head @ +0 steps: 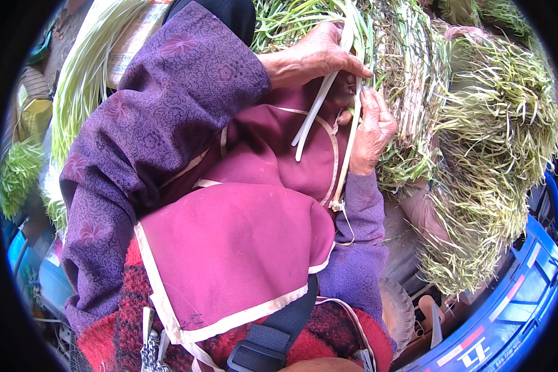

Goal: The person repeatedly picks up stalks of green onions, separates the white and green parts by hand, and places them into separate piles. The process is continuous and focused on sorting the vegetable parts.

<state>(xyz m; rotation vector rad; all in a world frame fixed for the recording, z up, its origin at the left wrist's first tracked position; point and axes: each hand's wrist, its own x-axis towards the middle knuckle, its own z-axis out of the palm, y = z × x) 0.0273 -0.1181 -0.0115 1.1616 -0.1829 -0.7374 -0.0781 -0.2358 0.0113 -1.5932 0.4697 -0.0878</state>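
Note:
Two cleaned white stalks (317, 111), apparently green garlic or scallion, hang beneath my left hand (323, 53), which grips them over my lap. Their green leaves (363, 28) rise beyond its fingers. My right hand (372, 125) pinches another pale stalk (352, 144) just below the left fingertips. That stalk slants down past my right wrist to a root end (337, 204), from which a thin strip dangles. Behind both hands lies a maroon apron (260, 153) with pale edging, spread over my front and lap.
Bundled, partly withered stalks (409, 88) are heaped at the right, beside a yellowish leafy pile (497, 121). Long pale-green leaves (81, 93) drape over a printed sack (132, 42) at upper left. A blue vehicle panel (507, 316) and a tyre (397, 311) stand at lower right.

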